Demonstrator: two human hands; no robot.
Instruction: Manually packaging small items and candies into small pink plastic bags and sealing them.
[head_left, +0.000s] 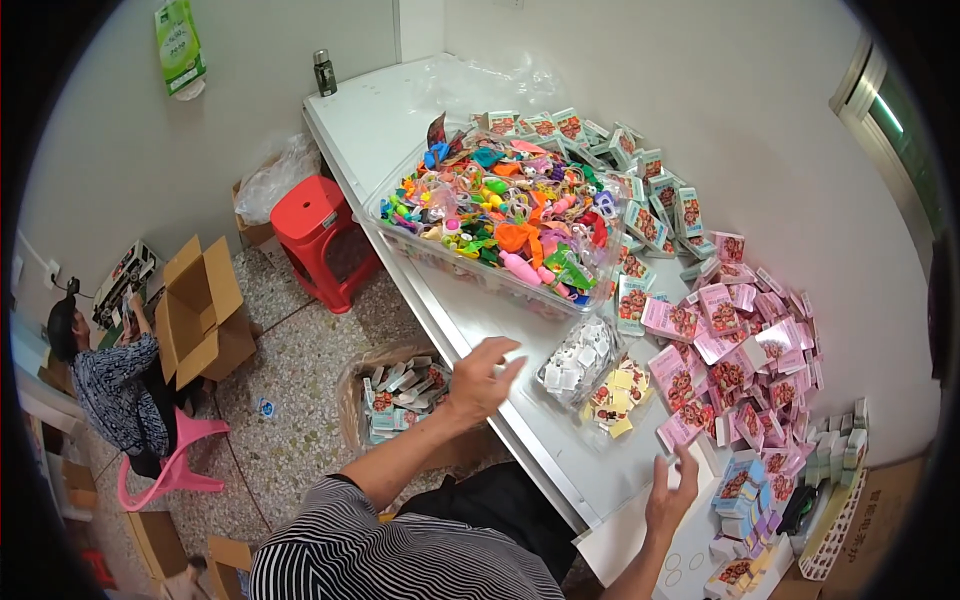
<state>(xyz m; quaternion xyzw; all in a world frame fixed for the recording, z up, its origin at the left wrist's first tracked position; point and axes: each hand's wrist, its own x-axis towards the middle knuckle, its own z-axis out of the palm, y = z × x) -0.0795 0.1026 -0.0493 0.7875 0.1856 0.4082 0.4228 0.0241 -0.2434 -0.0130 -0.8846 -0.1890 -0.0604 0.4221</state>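
My left hand (482, 380) hovers over the table's front edge with its fingers spread and nothing in them. Nearest to it lies a clear bag of small white pieces (578, 362), and beside that a clear bag of cream-coloured printed cards (622, 393). My right hand (670, 497), fingers apart and holding nothing, is raised at the right part of the table, close to a heap of small pink boxes (735, 362). Farther back stands a clear plastic bin (470, 262) heaped with colourful small toys.
Mint-green boxes (645, 225) are piled behind the bin. Blue boxes (738, 485) and a white basket (832, 527) sit at right. A lined carton (352, 415) of small boxes stands below the table, near a red stool (310, 215). Another person (110, 370) sits at far left.
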